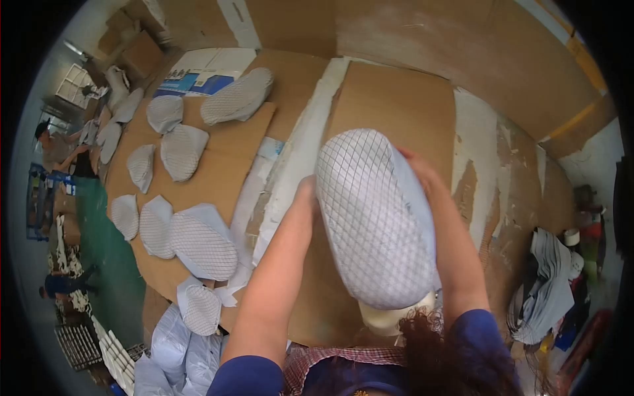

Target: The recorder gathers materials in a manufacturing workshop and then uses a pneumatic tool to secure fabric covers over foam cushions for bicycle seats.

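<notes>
A large rounded cushion in a light grey cover with a diamond stitch pattern [376, 218] stands before me. Cream-coloured foam [386, 319] shows below the cover's near end. My left hand [308, 193] grips the cushion's left side, its fingers mostly hidden behind it. On the upper right side, my right hand [422, 173] holds the plain edge of the cover, its fingers partly out of sight.
Several similar grey diamond-stitched pieces [203, 243] lie on the cardboard-covered table [254, 148] to the left. Plastic-wrapped bundles [173, 350] sit at the lower left. Grey covers [545, 284] are piled at the right. Cardboard walls [409, 33] rise behind. Other people [56, 146] are far left.
</notes>
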`<state>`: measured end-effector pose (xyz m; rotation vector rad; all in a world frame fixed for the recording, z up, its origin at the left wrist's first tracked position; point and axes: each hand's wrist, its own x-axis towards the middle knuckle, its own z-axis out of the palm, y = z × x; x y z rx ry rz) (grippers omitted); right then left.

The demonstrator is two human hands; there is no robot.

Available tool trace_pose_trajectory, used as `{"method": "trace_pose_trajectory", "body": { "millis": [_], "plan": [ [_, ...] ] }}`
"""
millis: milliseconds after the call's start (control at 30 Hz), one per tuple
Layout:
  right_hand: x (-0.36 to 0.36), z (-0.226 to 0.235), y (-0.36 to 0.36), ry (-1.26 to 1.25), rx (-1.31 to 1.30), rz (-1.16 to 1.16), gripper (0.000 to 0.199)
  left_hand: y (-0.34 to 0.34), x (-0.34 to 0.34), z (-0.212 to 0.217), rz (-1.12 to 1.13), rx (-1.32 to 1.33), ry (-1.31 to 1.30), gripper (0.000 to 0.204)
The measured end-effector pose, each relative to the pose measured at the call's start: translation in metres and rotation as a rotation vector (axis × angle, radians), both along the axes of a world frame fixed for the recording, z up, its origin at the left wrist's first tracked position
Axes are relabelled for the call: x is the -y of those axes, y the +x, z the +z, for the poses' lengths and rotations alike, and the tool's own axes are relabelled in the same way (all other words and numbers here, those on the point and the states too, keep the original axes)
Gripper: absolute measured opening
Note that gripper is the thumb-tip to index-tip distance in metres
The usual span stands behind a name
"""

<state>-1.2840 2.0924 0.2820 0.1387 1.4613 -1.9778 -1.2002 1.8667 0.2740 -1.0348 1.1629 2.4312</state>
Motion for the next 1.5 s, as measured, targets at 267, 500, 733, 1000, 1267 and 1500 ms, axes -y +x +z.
{"method": "trace_pose_trajectory", "body": {
  "millis": [267,500,733,1000,1267,1500],
  "plan": [
    [-0.055,-0.005,0.089,0.095,0.114,-0.494,0.052,0.058,-0.027,0.028,0.045,-0.070,0.193,0.040],
    [-0.093,0.072,0.205,0.153,0.044,-0.334,0.059,0.136,-0.051,0.071,-0.166,-0.199,0.034,0.065],
    [-0.060,0.103,0.266,0.775,-0.422,-0.283,0.068,0.167,-0.076,0.080,-0.280,-0.322,-0.163,0.060],
    [-0.037,0.084,0.306,0.999,-0.671,-0.457,0.062,0.221,-0.086,0.071,-0.331,0.032,-0.380,0.063],
    [-0.037,0.070,0.320,0.911,-0.686,-0.613,0.064,0.245,-0.088,0.074,-0.542,0.086,-0.206,0.060],
    [-0.039,0.020,0.323,1.081,-0.604,-0.668,0.057,0.210,-0.090,0.061,-0.518,-0.174,-0.170,0.056]
  ]
}}
